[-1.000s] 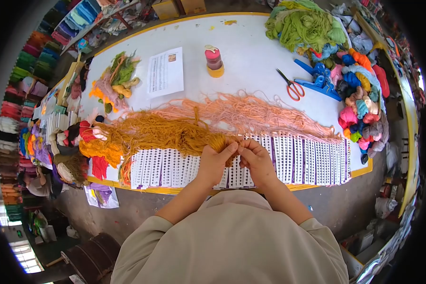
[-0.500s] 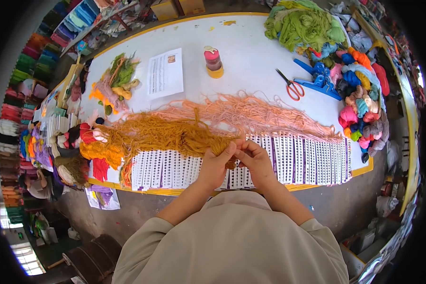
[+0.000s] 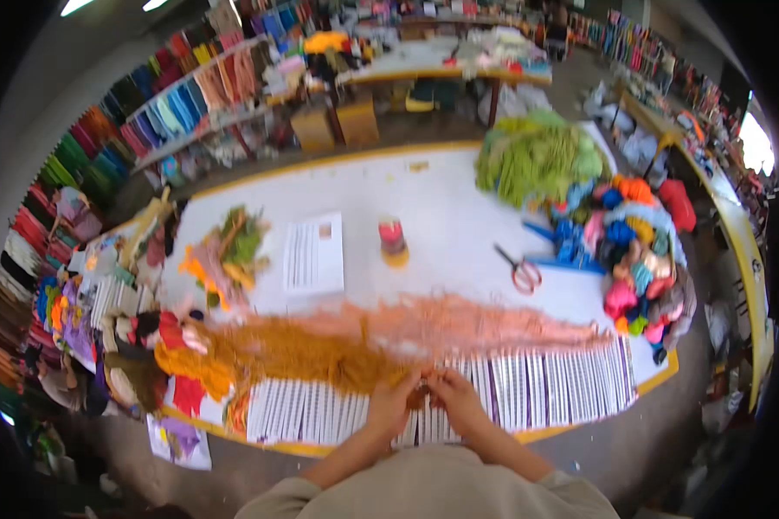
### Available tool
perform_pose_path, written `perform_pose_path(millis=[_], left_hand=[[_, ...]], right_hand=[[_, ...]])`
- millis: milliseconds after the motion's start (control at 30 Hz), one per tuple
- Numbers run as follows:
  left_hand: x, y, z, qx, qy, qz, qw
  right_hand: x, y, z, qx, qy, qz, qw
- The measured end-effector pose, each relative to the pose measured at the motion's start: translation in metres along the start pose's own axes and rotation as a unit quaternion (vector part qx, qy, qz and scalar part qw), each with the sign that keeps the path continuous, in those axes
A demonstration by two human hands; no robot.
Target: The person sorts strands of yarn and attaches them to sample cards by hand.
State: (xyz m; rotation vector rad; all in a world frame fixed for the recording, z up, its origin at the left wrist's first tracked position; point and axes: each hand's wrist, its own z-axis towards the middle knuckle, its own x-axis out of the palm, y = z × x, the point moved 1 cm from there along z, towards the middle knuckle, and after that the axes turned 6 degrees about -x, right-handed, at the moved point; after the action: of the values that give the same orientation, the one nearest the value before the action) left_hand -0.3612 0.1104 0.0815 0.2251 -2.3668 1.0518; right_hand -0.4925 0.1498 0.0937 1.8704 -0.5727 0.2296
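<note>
My left hand [image 3: 393, 406] is closed on the right end of a long bundle of golden-brown yarn [image 3: 312, 353]. Right beside it, my right hand [image 3: 455, 400] has its fingers pinched at the same yarn end; fine detail is blurred. Behind the brown yarn, loose pink yarn [image 3: 485, 324] stretches to the right. Under both lie rows of white cards with dark dots [image 3: 554, 391] along the table's near edge.
On the white table [image 3: 441, 199] are a printed sheet [image 3: 314, 255], a pink and yellow thread cone [image 3: 392, 240], scissors [image 3: 524, 273], a blue tool [image 3: 571, 246], green yarn [image 3: 541, 160] and colourful skeins [image 3: 645, 268]. Mixed yarn [image 3: 234, 251] lies at left. Shelves of yarn stand behind.
The view has tilted upward, so the table and hands sit lower and more of the room shows. Both hands remain together at the brown yarn's end.
</note>
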Motion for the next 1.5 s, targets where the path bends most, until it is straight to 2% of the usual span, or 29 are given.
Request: perform_pose_path(millis=[167, 233, 267, 400, 467, 500, 533, 567, 600, 633, 667, 700, 733, 767, 800, 833, 867, 900, 933, 967, 1000, 1033, 1067, 1133, 1200, 1233, 1300, 1433, 1500], left_hand=[[0.002, -0.012, 0.001, 0.041, 0.002, 0.011, 0.999], [0.0, -0.016, 0.002, 0.05, -0.005, -0.001, 0.999], [0.002, -0.019, 0.002, 0.055, -0.002, -0.001, 0.998], [0.001, -0.02, 0.0, 0.073, -0.015, -0.006, 0.997], [-0.006, -0.022, 0.005, 0.065, -0.013, -0.036, 0.997], [-0.015, -0.026, 0.008, 0.002, 0.014, -0.091, 0.996], [-0.027, -0.03, 0.012, -0.062, 0.041, -0.145, 0.987], [-0.048, -0.028, 0.022, -0.064, 0.056, -0.184, 0.979], [-0.075, -0.03, 0.033, -0.06, 0.035, -0.2, 0.977], [-0.104, -0.035, 0.045, -0.056, 0.013, -0.217, 0.975], [-0.131, -0.039, 0.052, -0.038, -0.007, -0.262, 0.964], [-0.161, -0.044, 0.059, -0.021, -0.027, -0.306, 0.952], [-0.2, -0.047, 0.069, -0.013, -0.024, -0.307, 0.951], [-0.233, -0.056, 0.074, -0.005, -0.021, -0.307, 0.951], [-0.248, -0.069, 0.068, 0.021, -0.086, -0.314, 0.945], [-0.26, -0.081, 0.061, 0.046, -0.151, -0.319, 0.935], [-0.27, -0.093, 0.052, 0.07, -0.172, -0.304, 0.934], [-0.28, -0.105, 0.043, 0.093, -0.193, -0.289, 0.933], [-0.312, -0.114, 0.041, 0.1, -0.149, -0.298, 0.937], [-0.336, -0.116, 0.041, 0.107, -0.104, -0.307, 0.94], [-0.33, -0.118, 0.036, 0.106, -0.104, -0.307, 0.94], [-0.324, -0.125, 0.024, 0.148, -0.176, -0.296, 0.927], [-0.31, -0.134, 0.009, 0.188, -0.248, -0.282, 0.908], [-0.292, -0.135, 0.001, 0.189, -0.256, -0.284, 0.905], [-0.292, -0.125, 0.002, 0.171, -0.263, -0.272, 0.91], [-0.291, -0.117, 0.005, 0.171, -0.262, -0.271, 0.91], [-0.29, -0.091, 0.02, 0.135, -0.189, -0.244, 0.942], [-0.244, -0.038, 0.039, 0.021, -0.195, -0.268, 0.943], [-0.235, -0.007, 0.042, -0.052, -0.129, -0.261, 0.955]], right_hand=[[0.005, 0.007, 0.002, -0.017, 0.0, 0.042, 0.999], [0.004, 0.003, 0.002, -0.022, 0.013, 0.01, 1.0], [0.006, 0.005, -0.001, -0.023, 0.032, -0.052, 0.998], [0.006, -0.01, -0.004, -0.036, 0.063, -0.08, 0.994], [-0.005, -0.011, 0.0, -0.117, 0.027, -0.156, 0.98], [-0.015, -0.007, 0.002, -0.135, -0.017, -0.169, 0.976], [-0.025, -0.001, 0.003, -0.213, -0.061, -0.237, 0.946], [-0.038, 0.004, 0.007, -0.288, -0.104, -0.302, 0.903], [-0.065, -0.005, 0.019, -0.284, -0.156, -0.274, 0.905], [-0.074, 0.012, 0.012, -0.344, -0.179, -0.269, 0.882], [-0.113, -0.007, 0.03, -0.316, -0.212, -0.196, 0.904], [-0.107, 0.025, 0.012, -0.233, -0.237, 0.055, 0.942], [-0.117, 0.043, 0.002, -0.201, -0.225, 0.081, 0.95], [-0.156, 0.035, 0.005, -0.225, -0.161, 0.182, 0.944], [-0.2, 0.025, 0.006, -0.246, -0.095, 0.28, 0.923], [-0.232, 0.03, -0.001, -0.28, -0.076, 0.272, 0.918], [-0.253, 0.035, -0.006, -0.313, -0.057, 0.263, 0.911], [-0.258, 0.05, -0.018, -0.333, -0.141, 0.292, 0.886], [-0.256, 0.076, -0.033, -0.349, -0.223, 0.318, 0.853], [-0.264, 0.094, -0.038, -0.313, -0.325, 0.301, 0.84], [-0.328, 0.073, -0.055, -0.373, -0.272, 0.229, 0.857], [-0.359, 0.076, -0.065, -0.39, -0.309, 0.265, 0.826], [-0.358, 0.094, -0.072, -0.388, -0.439, 0.317, 0.746], [-0.34, 0.113, -0.1, -0.391, -0.439, 0.241, 0.772], [-0.324, 0.117, -0.101, -0.385, -0.469, 0.241, 0.758], [-0.322, 0.112, -0.098, -0.362, -0.462, 0.237, 0.774], [-0.326, 0.094, -0.087, -0.328, -0.445, 0.228, 0.802], [-0.293, 0.058, -0.063, -0.241, -0.438, 0.158, 0.851], [-0.27, 0.045, -0.055, -0.209, -0.427, 0.111, 0.873]])
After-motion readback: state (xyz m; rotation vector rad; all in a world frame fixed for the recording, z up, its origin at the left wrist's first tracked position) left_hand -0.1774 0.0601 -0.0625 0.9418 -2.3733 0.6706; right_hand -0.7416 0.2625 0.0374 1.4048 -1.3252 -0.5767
